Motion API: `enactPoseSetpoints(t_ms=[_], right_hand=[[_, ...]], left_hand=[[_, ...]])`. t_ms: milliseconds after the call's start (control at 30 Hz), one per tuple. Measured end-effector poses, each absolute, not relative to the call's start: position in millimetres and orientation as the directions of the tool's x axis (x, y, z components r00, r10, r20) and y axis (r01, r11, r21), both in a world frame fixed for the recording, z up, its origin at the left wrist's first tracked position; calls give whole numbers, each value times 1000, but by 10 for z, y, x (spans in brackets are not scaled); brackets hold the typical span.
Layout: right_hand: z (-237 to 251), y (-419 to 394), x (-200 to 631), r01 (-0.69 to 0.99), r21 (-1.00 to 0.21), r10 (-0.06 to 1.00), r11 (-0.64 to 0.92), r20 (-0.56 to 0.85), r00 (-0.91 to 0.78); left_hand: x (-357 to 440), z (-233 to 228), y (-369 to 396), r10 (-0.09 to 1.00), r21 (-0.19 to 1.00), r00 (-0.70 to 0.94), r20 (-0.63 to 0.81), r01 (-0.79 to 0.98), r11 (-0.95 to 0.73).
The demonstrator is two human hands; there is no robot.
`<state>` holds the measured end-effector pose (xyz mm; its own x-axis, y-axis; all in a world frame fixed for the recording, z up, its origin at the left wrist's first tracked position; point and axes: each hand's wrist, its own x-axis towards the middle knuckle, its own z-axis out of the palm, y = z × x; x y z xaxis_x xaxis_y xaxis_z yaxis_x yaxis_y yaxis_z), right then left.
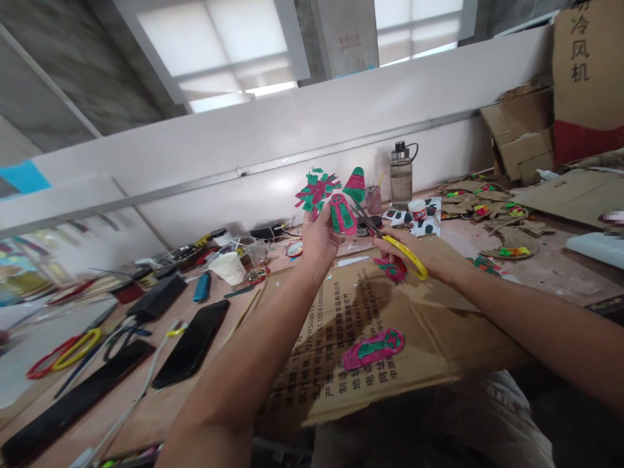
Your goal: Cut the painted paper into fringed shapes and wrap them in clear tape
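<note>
L hand (320, 235) is pinched on painted pink-and-green cutouts: a spiky cutout (319, 190) on top and a rounded cutout (344, 216) beside it, held up above the cardboard sheet (433, 331) on the counter (560, 276). R hand (392, 248) is closed round yellow-handled scissors (407, 253), blades angled up twd the cutouts. A tapered cutout (357, 185) shows by the blade tips; can't tell if it's joined to the rest, as it's small & a bit blurred there.

Handling, my guess: v. light, thin paper or card, bends easily, not slippery. Spiky cutout's narrow points prob. the weak bit, would crease or tear; best grip = thumb + finger on the broad middle, or flat on the rounded one's body. Scissors stiff, best by the loops.

Around: a long cutout (374, 349) lies flat on the cardboard, near edge; another pink-and-green piece (391, 269) sits just below R hand, so kind of in the way. Smartphone (192, 344), paper cup (228, 268) and red-and-yellow-handled scissors (71, 351) off to the L; water bottle (402, 179) and white jar (417, 209) behind, woven rings (511, 249) to the R. Left side's crowded, esp. w/ the white cable (139, 396).
</note>
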<state>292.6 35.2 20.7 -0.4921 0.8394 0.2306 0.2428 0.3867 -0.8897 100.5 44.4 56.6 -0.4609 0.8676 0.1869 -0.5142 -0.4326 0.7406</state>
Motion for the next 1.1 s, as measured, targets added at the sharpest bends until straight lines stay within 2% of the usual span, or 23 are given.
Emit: enactPoseSetpoints(t_ms=[100,333,500,800,1100], right_hand=[[280,329,2879,194,-928,838,317,179,-516],[407,360,2810,194,-920,837,340,202,-508],[361,406,2772,137,-923,828,359,248,-503],[314,409,2754,138,-970,896,199,124,-426],[281,457,2765,158,-955,880,250,155,-449]], left_hand=[[994,583,484,868,735,-450,211,-512,-444],[982,595,609,866,743,-433,251,-488,-459],[977,576,685,857,738,-438,272,-477,-478],[996,482,755,865,760,-422,272,-457,-462],[1002,425,803,884,771,-385,264,-467,-433]])
